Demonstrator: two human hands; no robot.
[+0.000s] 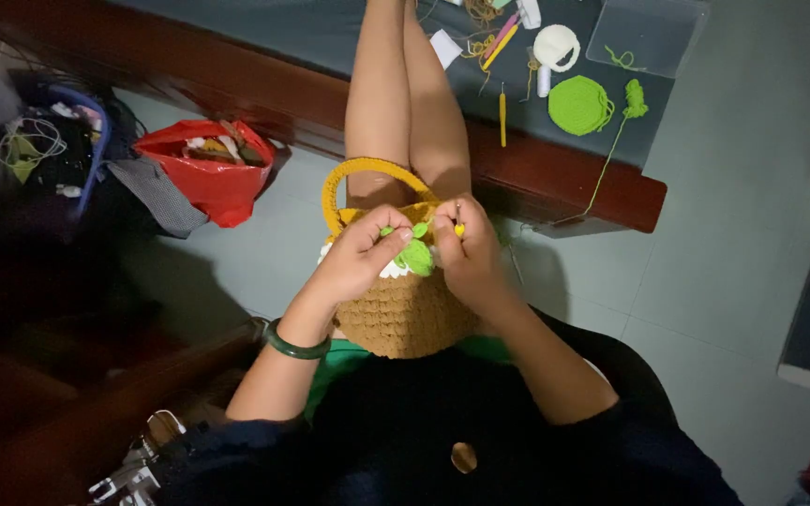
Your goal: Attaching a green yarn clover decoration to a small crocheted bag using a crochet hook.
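Nearest the camera, at the bottom middle of the frame, is the person's dark top (pixel 442 440), with a green bracelet (pixel 294 345) on the left wrist. Just above, the left hand (pixel 360 255) pinches a small green crocheted leaf (pixel 415 255) at the rim of a mustard-yellow crocheted basket (pixel 405 314), fingers closed on it. The basket sits in the lap at the centre of the frame, its handle (pixel 367 171) arching upward. To the right, the right hand (pixel 469 253) is clenched around a thin crochet hook (pixel 458 223), tip at the leaf.

The basket looks soft, light and easily squashed; the rim or handle seems the safest place to grip. The leaf is floppy and needs a fingertip pinch.

In the upper left lies a red bag (pixel 210 173); in the upper right, a green crocheted disc (pixel 579 105) on a dark table (pixel 330 37).
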